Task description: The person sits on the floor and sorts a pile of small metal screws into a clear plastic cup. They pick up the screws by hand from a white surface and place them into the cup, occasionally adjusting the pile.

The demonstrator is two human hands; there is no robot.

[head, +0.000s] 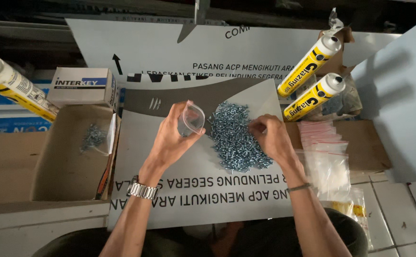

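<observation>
At the far left edge lies a white sealant cartridge with a yellow label [13, 85], beside a small white cardboard box [82, 87] and, below it, an open brown cardboard tray [60, 166] holding a bagged cluster of small screws [93, 137]. A grey printed panel sheet [193, 190] lies across the middle and carries the work. Over its upper left part, the left hand [172, 138], with a metal watch [142, 190] at the wrist, has its fingers closed around a small clear plastic pouch [191, 119], held open and upright. At the sheet's centre lies a heap of small silver screws [236, 138], just right of the pouch. The right hand [270, 138] rests on the heap's right edge, fingertips pinched narrowly together on the screws. Off the sheet's right edge lies a stack of empty clear zip bags [327, 152]; above it two more yellow-and-white sealant cartridges [312, 78] lean side by side.
</observation>
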